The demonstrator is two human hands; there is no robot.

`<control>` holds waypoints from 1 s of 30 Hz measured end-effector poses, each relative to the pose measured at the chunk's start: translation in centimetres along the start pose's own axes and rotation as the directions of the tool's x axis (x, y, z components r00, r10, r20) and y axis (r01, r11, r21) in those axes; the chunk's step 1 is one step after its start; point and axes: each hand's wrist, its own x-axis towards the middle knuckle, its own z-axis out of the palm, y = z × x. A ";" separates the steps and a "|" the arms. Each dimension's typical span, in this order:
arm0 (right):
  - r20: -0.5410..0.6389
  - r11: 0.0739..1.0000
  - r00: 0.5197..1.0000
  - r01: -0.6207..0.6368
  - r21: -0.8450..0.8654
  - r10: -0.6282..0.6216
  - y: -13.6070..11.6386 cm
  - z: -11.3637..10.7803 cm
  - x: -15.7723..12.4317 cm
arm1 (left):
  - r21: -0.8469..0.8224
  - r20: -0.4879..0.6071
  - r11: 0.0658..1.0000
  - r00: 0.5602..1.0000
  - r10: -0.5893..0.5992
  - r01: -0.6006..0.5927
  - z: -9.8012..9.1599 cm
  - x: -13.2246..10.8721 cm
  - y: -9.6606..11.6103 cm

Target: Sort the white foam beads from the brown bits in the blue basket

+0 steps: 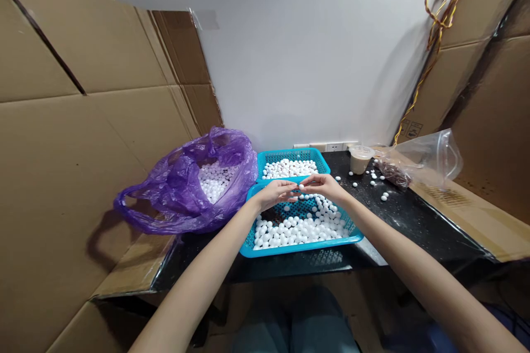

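Head view shows one white bead [301, 187] held up above the near basket [302, 249]. The right hand [326, 185] has its grip closed on that bead, thumb and fingertips meeting around it. The left hand [276, 193] brings its fingertips just beside the bead; I cannot tell whether they touch it or pinch something small.

Judging by what lies about, the work seems well under way but far from finished. Many beads fill the front and right side of the near basket, its back partly bare, with dark reddish bits [271, 217] at the left. The far basket [290, 150] behind it also carries plenty, and a purple bag [153, 204] holds a big heap more. Several loose beads [385, 197] lie on the black surface [397, 229] near a lidded cup [360, 161]. Which beads are already done, I cannot tell.
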 end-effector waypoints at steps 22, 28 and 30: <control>0.008 0.999 0.999 0.039 -0.011 -0.039 0.4 -0.4 0.1 | -0.091 0.032 0.995 0.999 0.039 -0.036 0.1 0.6 -0.6; 0.020 0.999 0.999 0.050 -0.017 -0.050 0.1 -0.3 0.0 | -0.118 0.031 0.992 0.999 0.039 -0.035 0.2 0.7 -0.6; 0.024 0.998 0.998 0.057 -0.019 -0.056 0.1 -0.3 0.0 | -0.133 0.030 0.991 0.999 0.036 -0.031 0.2 0.8 -0.7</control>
